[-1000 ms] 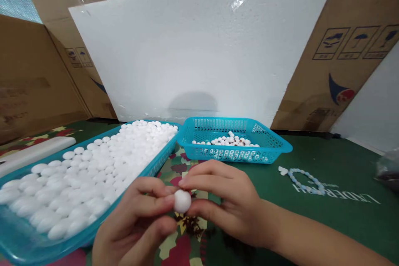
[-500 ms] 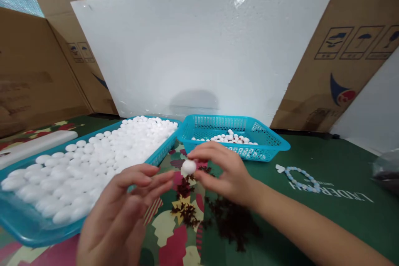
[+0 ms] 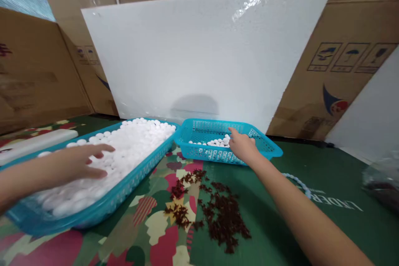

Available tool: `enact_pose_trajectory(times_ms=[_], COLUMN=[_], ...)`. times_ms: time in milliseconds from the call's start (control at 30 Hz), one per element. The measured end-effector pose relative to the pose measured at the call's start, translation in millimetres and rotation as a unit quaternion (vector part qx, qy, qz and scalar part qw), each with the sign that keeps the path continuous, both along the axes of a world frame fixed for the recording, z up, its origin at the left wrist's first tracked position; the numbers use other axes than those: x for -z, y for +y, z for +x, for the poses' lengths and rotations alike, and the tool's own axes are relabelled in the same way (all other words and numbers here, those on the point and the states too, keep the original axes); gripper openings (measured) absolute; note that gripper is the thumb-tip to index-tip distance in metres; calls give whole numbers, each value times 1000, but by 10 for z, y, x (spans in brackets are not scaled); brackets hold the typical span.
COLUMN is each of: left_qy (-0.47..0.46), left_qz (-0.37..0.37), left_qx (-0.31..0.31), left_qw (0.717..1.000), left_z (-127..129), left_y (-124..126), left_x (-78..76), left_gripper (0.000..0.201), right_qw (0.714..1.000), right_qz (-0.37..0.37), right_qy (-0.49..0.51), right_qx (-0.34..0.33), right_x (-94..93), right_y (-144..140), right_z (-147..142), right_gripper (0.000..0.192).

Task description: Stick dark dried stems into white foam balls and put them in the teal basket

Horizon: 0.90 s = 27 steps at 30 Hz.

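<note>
1. Left of the small basket [image 3: 205, 155], the left hand [image 3: 79, 160] spreads over white balls [image 3: 141, 139] in the long tray [image 3: 132, 194].
2. The tray's long axis slants, far end beside the basket.
3. The right hand [image 3: 243, 145] is over the crosswise basket; its grip cannot be told.

White balls [image 3: 137, 141] fill the solid-rimmed turquoise tray [image 3: 134, 183] in a dense layer. Fewer white balls [image 3: 219, 142] lie inside the adjacent perforated turquoise basket [image 3: 204, 153]. Spiky dark-red pieces [image 3: 226, 218] lie loosely scattered, nearer the viewer.
</note>
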<state>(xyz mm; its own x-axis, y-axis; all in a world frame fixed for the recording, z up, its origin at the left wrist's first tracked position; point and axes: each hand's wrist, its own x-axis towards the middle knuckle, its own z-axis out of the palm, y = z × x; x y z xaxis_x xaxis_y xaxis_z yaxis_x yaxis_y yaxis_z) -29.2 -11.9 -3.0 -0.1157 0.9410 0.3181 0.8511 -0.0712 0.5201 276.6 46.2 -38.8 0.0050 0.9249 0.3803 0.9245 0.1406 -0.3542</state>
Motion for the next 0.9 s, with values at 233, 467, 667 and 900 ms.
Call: enact_pose_trajectory(times_ms=[233,467,667,900], left_qy=[99,49,-134,-360], left_qz=[-24,21,89,168], left_qx=[-19,-7,130,267], left_qw=[995,999,978,878], left_z=[142,206,640,1045], left_y=[-22,-56,-205,-360], left_x=[89,-197,-270,-35], left_gripper=[12,5,22,23], right_qw=[913,881,898,885], right_qz=[-140,-186,-137,-108], right_qy=[-142,-168,-74,92], right_qx=[-355,-402,-412,-444], right_x=[-30,180,7,-253], right_y=[-370,-293,-340,-519], right_z=[-377,-480,-450,-377], right_gripper=[17,11,5,6])
